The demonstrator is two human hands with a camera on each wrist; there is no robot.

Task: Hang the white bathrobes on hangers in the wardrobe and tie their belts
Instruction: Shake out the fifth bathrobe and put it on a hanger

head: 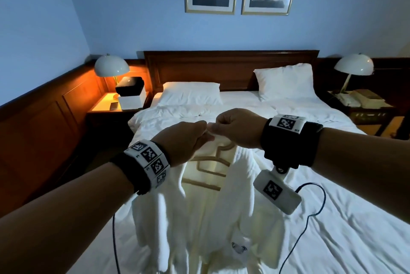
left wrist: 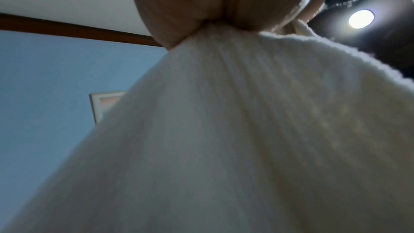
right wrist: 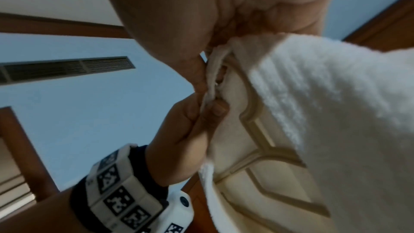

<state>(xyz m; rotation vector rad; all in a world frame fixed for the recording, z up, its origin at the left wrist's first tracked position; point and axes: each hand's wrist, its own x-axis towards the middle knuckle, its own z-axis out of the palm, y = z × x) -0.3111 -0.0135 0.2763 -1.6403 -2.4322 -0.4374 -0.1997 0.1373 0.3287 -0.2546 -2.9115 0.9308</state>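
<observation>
Robe held up over bed, collar pinched by left hand and right hand, close together. Risk: narrow grip, heavy cloth slips, drops onto bed.

- The right hand is at the top, very close. Its fingers are curled and pinch the top edge of the white bathrobe.
- The left hand comes up from below. Its thumb and fingers pinch the same edge, just beside the right hand.
- The robe is fluffy and hangs down to the right. Its inside has gold lines.
- The left wrist has a band with black and white squares.
- Behind is a blue wall with a long vent.
</observation>
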